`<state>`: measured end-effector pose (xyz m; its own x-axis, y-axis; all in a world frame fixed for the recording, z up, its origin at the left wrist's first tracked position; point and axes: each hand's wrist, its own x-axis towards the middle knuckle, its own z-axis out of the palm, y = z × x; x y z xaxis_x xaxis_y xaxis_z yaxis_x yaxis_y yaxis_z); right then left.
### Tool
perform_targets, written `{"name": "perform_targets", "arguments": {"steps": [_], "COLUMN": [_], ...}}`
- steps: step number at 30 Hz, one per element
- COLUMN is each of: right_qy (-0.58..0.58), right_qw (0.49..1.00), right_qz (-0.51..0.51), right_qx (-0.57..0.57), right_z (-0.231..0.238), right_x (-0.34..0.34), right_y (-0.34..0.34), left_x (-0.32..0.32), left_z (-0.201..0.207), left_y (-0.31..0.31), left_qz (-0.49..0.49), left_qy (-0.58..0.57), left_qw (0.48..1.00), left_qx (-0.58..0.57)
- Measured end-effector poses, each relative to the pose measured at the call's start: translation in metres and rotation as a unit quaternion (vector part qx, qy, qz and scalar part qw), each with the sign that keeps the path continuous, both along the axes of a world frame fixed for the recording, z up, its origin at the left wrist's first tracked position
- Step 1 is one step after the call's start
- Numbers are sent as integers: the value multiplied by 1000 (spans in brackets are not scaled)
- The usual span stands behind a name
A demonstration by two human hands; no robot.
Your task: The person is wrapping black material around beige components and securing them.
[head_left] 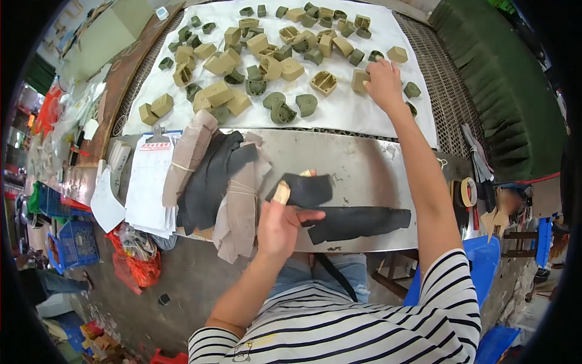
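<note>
My left hand (pixel 280 225) is raised over the metal front of the table. Pale yellow covers sit on some of its fingertips, and it grips a small curved black sheet (pixel 308 190). A longer strip of black sheet (pixel 364 225) lies just right of this hand, near the table's front edge. My right arm stretches far forward, and my right hand (pixel 384 84) is bent down at the right of the white cloth (pixel 339 118). Its fingers are closed at a tan hollow block (pixel 359 80); the grip is partly hidden. By its fingertips lies a small olive part (pixel 376 56).
Several tan and olive moulded parts (pixel 292 69) are scattered over the cloth. Left of my left hand lie stacked black sheets (pixel 212 179), tied grey-brown bundles (pixel 189 151) and a clipboard with papers (pixel 151 176). A tape roll (pixel 468 192) stands at the right edge.
</note>
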<state>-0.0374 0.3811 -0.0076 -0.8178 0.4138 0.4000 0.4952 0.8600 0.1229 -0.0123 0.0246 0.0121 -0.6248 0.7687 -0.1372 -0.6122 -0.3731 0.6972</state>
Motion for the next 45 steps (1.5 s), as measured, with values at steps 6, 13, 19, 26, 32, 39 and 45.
{"name": "perform_targets", "arguments": {"steps": [6, 13, 19, 26, 32, 39, 45], "right_qy": [175, 478, 471, 409, 410, 412, 413], "right_qw": [972, 671, 737, 836, 839, 834, 833], "right_qz": [71, 88, 164, 295, 289, 297, 295], "right_qx": [-137, -560, -457, -215, -213, -216, -221], "right_z": [23, 69, 76, 83, 83, 81, 82], "right_x": [80, 173, 200, 188, 187, 187, 185], "right_y": [-61, -157, -229, -255, -259, -261, -263], "left_x": [6, 28, 45, 57, 60, 62, 63], "left_z": [13, 21, 35, 49, 58, 58, 60], "left_y": [11, 10, 1, -8, -12, -15, -16], "left_qz": [15, -41, -75, -85, -109, -108, -120], "left_qy": [27, -35, -89, -58, 16, 53, 61], "left_qw": [999, 998, 986, 987, 991, 988, 987], "left_qx": [-21, 43, 118, 121, 81, 99, 92]}}
